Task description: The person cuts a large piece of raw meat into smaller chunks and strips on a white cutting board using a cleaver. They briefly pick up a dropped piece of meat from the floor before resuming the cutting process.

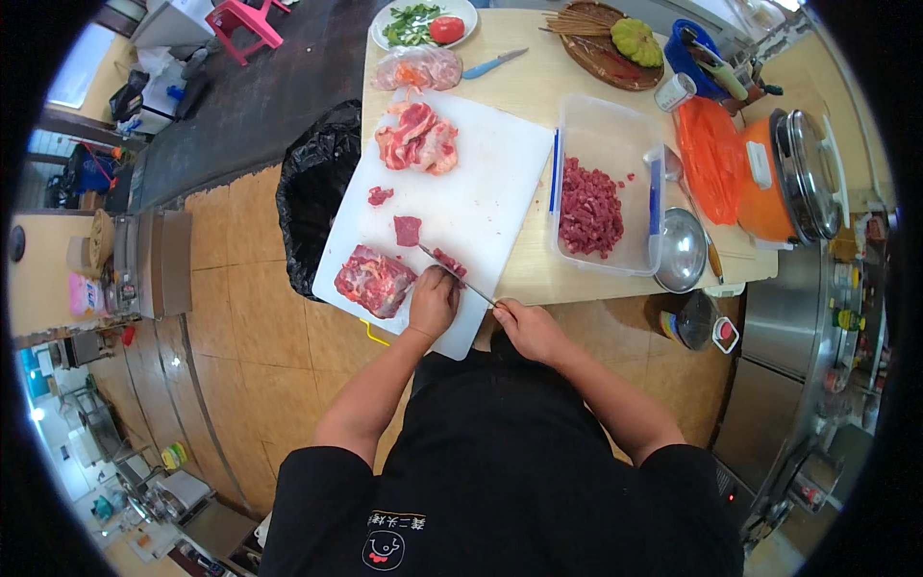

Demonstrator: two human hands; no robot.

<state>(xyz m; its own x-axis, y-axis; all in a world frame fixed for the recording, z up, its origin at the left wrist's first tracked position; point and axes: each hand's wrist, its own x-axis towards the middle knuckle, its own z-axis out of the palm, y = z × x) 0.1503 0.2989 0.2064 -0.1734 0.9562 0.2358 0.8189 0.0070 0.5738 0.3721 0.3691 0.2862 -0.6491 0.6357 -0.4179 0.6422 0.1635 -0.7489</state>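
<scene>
My right hand (526, 326) grips the handle of a kitchen knife (469, 285), whose blade slants up and left over a white cutting board (497, 166). Under the blade lies a small strip of red meat (451, 262). Bent fingers of my left hand (435, 297) rest beside the blade and touch the meat; whether they pinch it is hard to see. To the left is a large chunk of raw meat (375, 281), with a flat square slice (407, 231) above it. A small scrap (380, 195) and fatty trimmings (418, 141) lie farther up the board.
Right of the board stands a clear plastic container (613, 130) holding diced meat (591, 209). Beyond are a metal bowl (681, 249), a ladle (696, 195) and an orange cooker (768, 180). A blue-handled knife (494, 63) lies behind the board; a black-lined bin (310, 209) stands left.
</scene>
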